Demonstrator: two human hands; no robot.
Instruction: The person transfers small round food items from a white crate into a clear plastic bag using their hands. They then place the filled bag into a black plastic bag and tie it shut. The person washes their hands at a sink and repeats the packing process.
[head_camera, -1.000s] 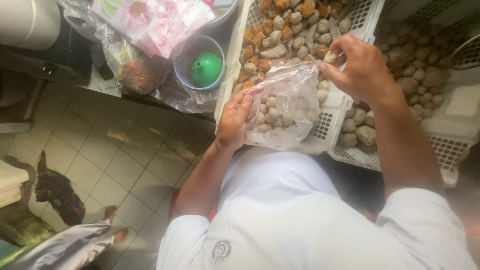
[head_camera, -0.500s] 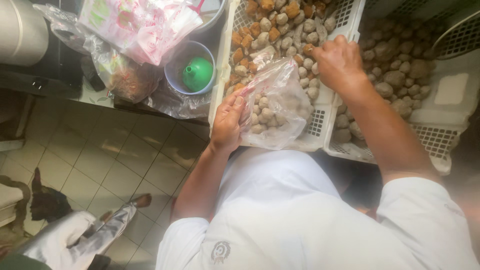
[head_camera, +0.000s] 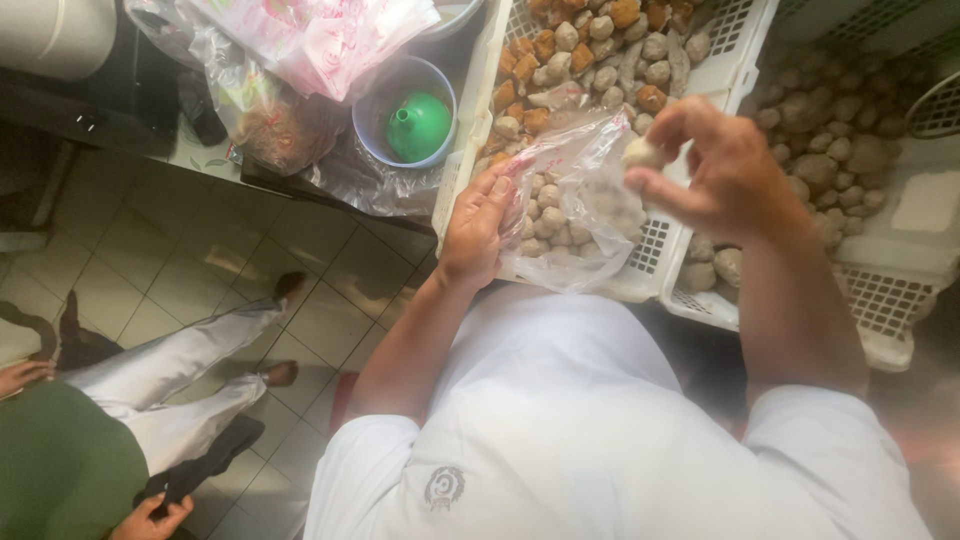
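Note:
My left hand (head_camera: 480, 225) grips the edge of a clear plastic bag (head_camera: 580, 215) partly filled with pale round balls, held against the front of a white perforated crate (head_camera: 655, 245). My right hand (head_camera: 715, 170) hovers just above the bag's mouth, fingers pinched on one pale ball (head_camera: 642, 152). The crate holds more pale balls and orange-brown cubes (head_camera: 580, 45). A second white crate (head_camera: 880, 300) to the right holds darker, larger balls (head_camera: 830, 150).
A blue bowl with a green funnel (head_camera: 415, 125) sits left of the crates, beside plastic bags (head_camera: 300, 60) on a dark counter. Another person in pale trousers and a green top (head_camera: 150, 390) sits on the tiled floor at lower left.
My right hand has lifted out of the crate with a ball and moved over the bag's mouth. The seated person's legs have come further into view.

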